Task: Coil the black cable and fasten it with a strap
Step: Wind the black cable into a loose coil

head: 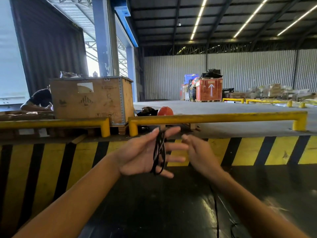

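The black cable (159, 152) is wound in several loops around the spread fingers of my left hand (143, 154), which is held palm up at chest height. A loose length of the same cable hangs down below my right wrist toward the floor (216, 210). My right hand (199, 152) is just right of the coil, fingers curled near the left fingertips; motion blur hides whether it pinches the cable. No strap is visible.
A yellow-and-black striped dock edge (247, 150) runs across in front of me, topped by yellow guard rails (214, 117). A wooden crate (91, 98) stands at left with a person crouched beside it. An orange ball (165, 111) lies behind the rail.
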Demonstrator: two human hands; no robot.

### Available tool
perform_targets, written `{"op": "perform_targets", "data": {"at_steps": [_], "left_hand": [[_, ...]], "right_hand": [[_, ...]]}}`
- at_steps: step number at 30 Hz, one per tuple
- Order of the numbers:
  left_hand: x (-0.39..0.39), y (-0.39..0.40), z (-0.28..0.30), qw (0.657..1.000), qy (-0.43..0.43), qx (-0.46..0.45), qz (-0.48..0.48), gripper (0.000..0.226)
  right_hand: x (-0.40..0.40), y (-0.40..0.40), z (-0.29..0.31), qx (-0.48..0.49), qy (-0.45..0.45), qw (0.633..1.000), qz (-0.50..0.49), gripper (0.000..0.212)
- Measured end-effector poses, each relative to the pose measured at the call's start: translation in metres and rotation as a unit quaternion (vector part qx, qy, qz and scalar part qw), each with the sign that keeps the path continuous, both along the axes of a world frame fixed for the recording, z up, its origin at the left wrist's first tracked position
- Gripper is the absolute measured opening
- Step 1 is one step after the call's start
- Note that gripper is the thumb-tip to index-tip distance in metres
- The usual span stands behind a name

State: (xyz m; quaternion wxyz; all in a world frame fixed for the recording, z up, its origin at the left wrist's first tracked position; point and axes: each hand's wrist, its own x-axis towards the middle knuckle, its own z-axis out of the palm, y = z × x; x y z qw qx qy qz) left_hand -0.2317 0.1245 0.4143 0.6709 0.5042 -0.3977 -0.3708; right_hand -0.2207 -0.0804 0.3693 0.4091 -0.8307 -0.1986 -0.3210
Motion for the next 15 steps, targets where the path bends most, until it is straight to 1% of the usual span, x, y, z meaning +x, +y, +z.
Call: {"op": "perform_targets", "data": {"at_steps": [1, 3, 4, 5, 6, 7, 8, 9, 10, 12, 13, 14, 15], "left_hand": [[0.000, -0.005, 0.005, 0.999, -0.002, -0.048, 0.017, 0.049], [0.002, -0.013, 0.017, 0.985, -0.033, -0.117, 0.120, 0.047], [0.005, -0.015, 0.022, 0.972, -0.065, -0.129, 0.187, 0.045], [0.009, -0.014, 0.025, 0.954, -0.109, -0.122, 0.252, 0.043], [0.014, -0.012, 0.025, 0.933, -0.159, -0.094, 0.309, 0.040], [0.018, -0.008, 0.023, 0.907, -0.214, -0.046, 0.360, 0.036], [0.022, -0.004, 0.018, 0.878, -0.271, 0.019, 0.395, 0.032], [0.025, 0.002, 0.010, 0.848, -0.324, 0.096, 0.408, 0.030], [0.028, 0.008, 0.002, 0.823, -0.363, 0.177, 0.399, 0.029], [0.030, 0.019, -0.013, 0.787, -0.397, 0.321, 0.346, 0.034], [0.029, 0.023, -0.017, 0.781, -0.390, 0.374, 0.315, 0.037], [0.026, 0.025, -0.019, 0.785, -0.366, 0.411, 0.284, 0.038], [0.023, 0.026, -0.019, 0.799, -0.333, 0.435, 0.249, 0.038]], "right_hand": [[-0.005, 0.010, -0.012, -0.021, 0.049, 0.998, 0.032, 0.020], [-0.017, 0.034, -0.037, -0.098, 0.141, 0.980, 0.104, 0.019], [-0.023, 0.045, -0.048, -0.143, 0.187, 0.962, 0.138, 0.018], [-0.028, 0.053, -0.056, -0.190, 0.222, 0.942, 0.165, 0.019], [-0.031, 0.055, -0.060, -0.234, 0.243, 0.923, 0.183, 0.021], [-0.032, 0.053, -0.060, -0.264, 0.249, 0.912, 0.192, 0.021], [-0.033, 0.047, -0.057, -0.275, 0.243, 0.909, 0.196, 0.020], [-0.032, 0.039, -0.051, -0.272, 0.228, 0.914, 0.195, 0.017], [-0.031, 0.029, -0.042, -0.265, 0.202, 0.925, 0.186, 0.013], [-0.026, 0.007, -0.019, -0.264, 0.128, 0.946, 0.140, 0.010], [-0.023, -0.005, -0.006, -0.261, 0.094, 0.954, 0.114, 0.011], [-0.020, -0.015, 0.008, -0.252, 0.064, 0.961, 0.092, 0.015], [-0.017, -0.025, 0.021, -0.237, 0.035, 0.968, 0.074, 0.018]]}}
